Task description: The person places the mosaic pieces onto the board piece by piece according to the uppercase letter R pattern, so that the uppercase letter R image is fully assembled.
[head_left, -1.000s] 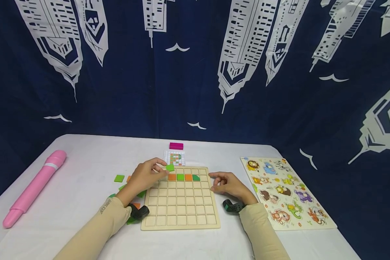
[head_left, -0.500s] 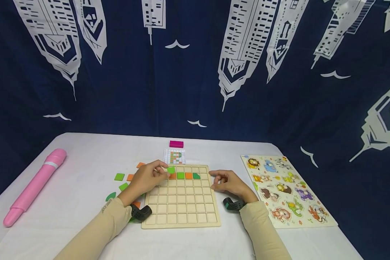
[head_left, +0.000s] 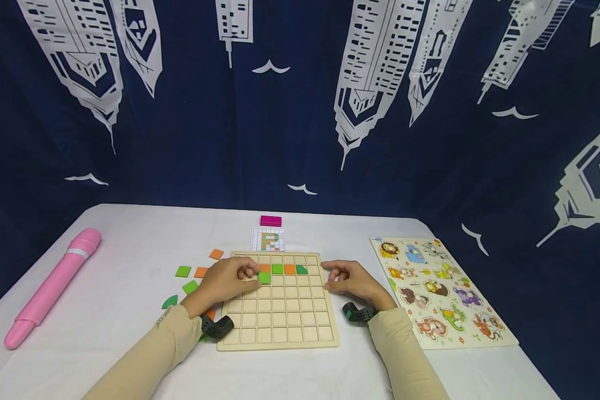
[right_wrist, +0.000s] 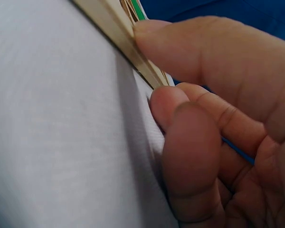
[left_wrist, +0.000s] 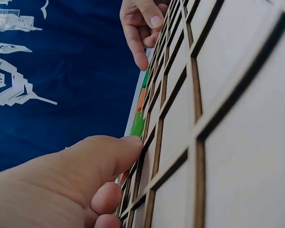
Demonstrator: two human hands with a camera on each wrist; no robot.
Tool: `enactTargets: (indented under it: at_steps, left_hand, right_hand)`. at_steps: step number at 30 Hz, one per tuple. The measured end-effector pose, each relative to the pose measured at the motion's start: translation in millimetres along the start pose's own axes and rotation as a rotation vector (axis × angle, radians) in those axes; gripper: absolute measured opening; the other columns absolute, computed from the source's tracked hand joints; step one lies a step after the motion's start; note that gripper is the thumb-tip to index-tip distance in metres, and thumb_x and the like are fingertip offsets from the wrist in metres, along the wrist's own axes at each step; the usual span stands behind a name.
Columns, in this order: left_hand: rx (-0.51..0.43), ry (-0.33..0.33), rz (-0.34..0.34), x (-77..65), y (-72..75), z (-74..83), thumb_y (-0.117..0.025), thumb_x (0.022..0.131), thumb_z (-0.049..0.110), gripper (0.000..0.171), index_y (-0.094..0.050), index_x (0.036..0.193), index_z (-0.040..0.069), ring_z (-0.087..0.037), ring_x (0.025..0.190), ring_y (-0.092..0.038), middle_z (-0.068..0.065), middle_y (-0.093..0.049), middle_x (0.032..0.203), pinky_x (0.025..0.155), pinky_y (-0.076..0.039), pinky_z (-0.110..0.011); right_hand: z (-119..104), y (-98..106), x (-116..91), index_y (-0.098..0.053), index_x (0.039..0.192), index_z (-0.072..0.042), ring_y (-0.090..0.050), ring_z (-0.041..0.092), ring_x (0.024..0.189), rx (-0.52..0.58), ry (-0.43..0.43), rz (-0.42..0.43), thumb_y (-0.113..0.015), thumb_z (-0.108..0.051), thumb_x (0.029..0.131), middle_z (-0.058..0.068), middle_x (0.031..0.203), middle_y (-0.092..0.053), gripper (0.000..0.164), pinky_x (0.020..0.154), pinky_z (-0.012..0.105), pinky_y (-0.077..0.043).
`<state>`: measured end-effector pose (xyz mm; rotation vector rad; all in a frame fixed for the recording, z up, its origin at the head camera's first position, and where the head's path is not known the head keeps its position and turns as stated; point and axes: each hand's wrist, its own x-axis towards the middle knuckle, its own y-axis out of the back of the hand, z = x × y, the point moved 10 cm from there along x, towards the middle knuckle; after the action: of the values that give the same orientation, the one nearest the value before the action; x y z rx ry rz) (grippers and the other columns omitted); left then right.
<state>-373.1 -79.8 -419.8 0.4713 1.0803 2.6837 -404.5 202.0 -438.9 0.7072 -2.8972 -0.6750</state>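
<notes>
My left hand (head_left: 226,284) pinches a green square tile (head_left: 264,278) between thumb and fingers, over the wooden grid board (head_left: 280,321). This tile overlaps the cell just below an orange tile (head_left: 264,268) in the head view. To the right in that row sit a green square tile (head_left: 277,269), another orange tile (head_left: 290,269) and a dark green quarter-round tile (head_left: 302,269). My right hand (head_left: 352,282) touches the board's right edge with thumb and fingertips. Its thumb (right_wrist: 166,40) lies at the rim in the right wrist view, other fingers bent beside it.
Loose green and orange tiles (head_left: 183,271) lie left of the board, partly hidden by my left arm. Behind the board are a pattern card (head_left: 268,240) and a magenta block (head_left: 271,221). A pink stick (head_left: 55,286) lies far left, an animal puzzle board (head_left: 442,294) right.
My left hand has brought the green tile from the board's top edge down past the orange tile toward the row below. My right hand has stayed at the edge.
</notes>
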Motion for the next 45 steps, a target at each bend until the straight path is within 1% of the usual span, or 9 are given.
enactTargets:
  at_steps: [9, 16, 27, 30, 34, 36, 40, 42, 45]
  left_hand:
    - [0.018, 0.001, -0.009, -0.9, -1.2, -1.4, -0.087, 0.09, 0.028, 0.017, -0.079, 0.103, 0.019, -0.009, 0.075, -0.052, 0.012, -0.061, 0.086, 0.07, -0.042, -0.029]
    - [0.008, 0.023, -0.007, -1.3, -2.3, -4.3, -0.088, 0.089, 0.029, 0.019, -0.08, 0.102, 0.018, -0.01, 0.077, -0.053, 0.012, -0.062, 0.086, 0.071, -0.042, -0.029]
    - [-0.014, 0.01, 0.0, -2.8, -1.1, -1.6, -0.088, 0.09, 0.028, 0.02, -0.081, 0.105, 0.017, -0.01, 0.08, -0.054, 0.012, -0.063, 0.088, 0.074, -0.044, -0.03]
    - [-0.039, 0.023, 0.0, -4.5, -0.5, -2.9, -0.089, 0.09, 0.029, 0.022, -0.081, 0.107, 0.017, -0.011, 0.082, -0.055, 0.011, -0.065, 0.09, 0.076, -0.046, -0.03]
    - [-0.102, 0.047, 0.0, -6.6, 1.5, -4.5, -0.087, 0.092, 0.027, 0.024, -0.081, 0.112, 0.014, -0.013, 0.086, -0.058, 0.009, -0.068, 0.094, 0.079, -0.049, -0.03]
    - [-0.137, 0.047, 0.0, -6.9, 2.9, -3.0, -0.085, 0.094, 0.024, 0.024, -0.081, 0.114, 0.011, -0.013, 0.088, -0.06, 0.007, -0.07, 0.096, 0.08, -0.051, -0.029]
    - [-0.188, 0.021, -0.008, -7.7, 6.8, 6.3, -0.08, 0.098, 0.019, 0.023, -0.08, 0.118, 0.007, -0.014, 0.091, -0.063, 0.004, -0.071, 0.099, 0.084, -0.053, -0.029]
    - [-0.206, 0.003, -0.016, -8.8, 9.3, 13.0, -0.078, 0.1, 0.018, 0.023, -0.079, 0.12, 0.006, -0.014, 0.093, -0.065, 0.003, -0.072, 0.101, 0.086, -0.054, -0.031]
    - [-0.235, -0.011, -0.035, -12.7, 13.8, 21.8, -0.075, 0.103, 0.019, 0.024, -0.078, 0.123, 0.005, -0.016, 0.095, -0.066, 0.002, -0.072, 0.102, 0.085, -0.055, -0.035]
  right_hand:
    - [1.0, 0.2, 1.2, -0.057, 0.144, 0.016, -0.049, 0.007, 0.069, 0.003, -0.001, 0.003, -0.081, 0.003, 0.09, 0.002, 0.09, -0.063, 0.06, 0.061, 0.019, -0.045]
    - [-0.4, 0.5, -0.1, -0.057, 0.143, 0.017, -0.049, 0.007, 0.068, 0.004, 0.006, 0.006, -0.081, 0.003, 0.09, 0.001, 0.09, -0.062, 0.06, 0.061, 0.019, -0.045]
    - [-0.3, 1.1, -0.3, -0.057, 0.144, 0.016, -0.049, 0.007, 0.068, 0.004, 0.001, 0.006, -0.081, 0.002, 0.091, 0.001, 0.09, -0.063, 0.06, 0.061, 0.019, -0.046]
    - [-0.2, 0.6, -0.1, -0.057, 0.143, 0.017, -0.049, 0.007, 0.068, 0.012, 0.003, 0.004, -0.081, 0.003, 0.09, 0.001, 0.09, -0.063, 0.06, 0.06, 0.019, -0.046]
    - [-1.1, -1.2, 0.4, -0.057, 0.142, 0.017, -0.049, 0.007, 0.068, 0.013, 0.016, -0.004, -0.08, 0.004, 0.09, 0.0, 0.09, -0.064, 0.059, 0.061, 0.019, -0.045]
    - [-1.4, -2.3, 0.7, -0.057, 0.142, 0.018, -0.049, 0.007, 0.068, 0.013, 0.023, -0.007, -0.08, 0.004, 0.09, 0.001, 0.09, -0.064, 0.059, 0.061, 0.019, -0.045]
    - [-0.6, -2.3, 0.8, -0.057, 0.143, 0.017, -0.049, 0.007, 0.068, 0.016, 0.02, -0.003, -0.08, 0.004, 0.09, 0.002, 0.091, -0.063, 0.059, 0.061, 0.019, -0.045]
    - [-0.2, -1.4, 0.5, -0.057, 0.143, 0.017, -0.049, 0.007, 0.068, 0.013, 0.015, 0.002, -0.08, 0.004, 0.09, 0.002, 0.09, -0.063, 0.059, 0.061, 0.019, -0.045]
    - [-0.2, -0.2, -0.4, -0.057, 0.143, 0.017, -0.049, 0.007, 0.068, 0.007, 0.01, 0.006, -0.081, 0.003, 0.09, 0.002, 0.09, -0.063, 0.06, 0.061, 0.019, -0.045]
